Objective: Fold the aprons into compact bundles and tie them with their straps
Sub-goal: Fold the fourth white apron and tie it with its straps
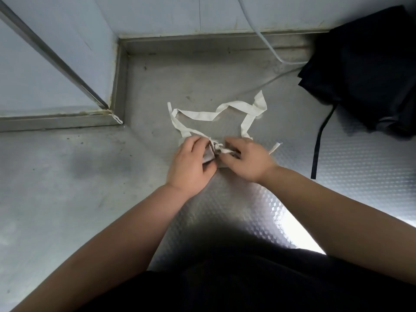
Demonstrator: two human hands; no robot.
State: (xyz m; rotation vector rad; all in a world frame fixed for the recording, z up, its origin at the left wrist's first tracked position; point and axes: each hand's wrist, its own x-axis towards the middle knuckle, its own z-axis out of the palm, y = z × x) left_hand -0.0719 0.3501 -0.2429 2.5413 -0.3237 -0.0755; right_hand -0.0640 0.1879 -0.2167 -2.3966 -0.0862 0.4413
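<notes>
A small folded grey apron bundle (209, 156) lies on the steel counter (90, 188), mostly hidden under my hands. Its white straps (202, 114) loop away from it toward the back, and one short strap end (275, 147) sticks out to the right. My left hand (191, 164) grips the bundle's left side. My right hand (247, 161) pinches a strap at the knot (219, 149) in the middle of the bundle. A dark apron (364, 70) lies in a heap at the back right, with its black strap (317, 149) trailing toward me.
The counter is embossed steel with a raised rim (202, 45) along the back and a recessed corner (117, 91) at the left. A pale cable (265, 41) comes down the back wall onto the counter. My dark clothing fills the bottom of the view.
</notes>
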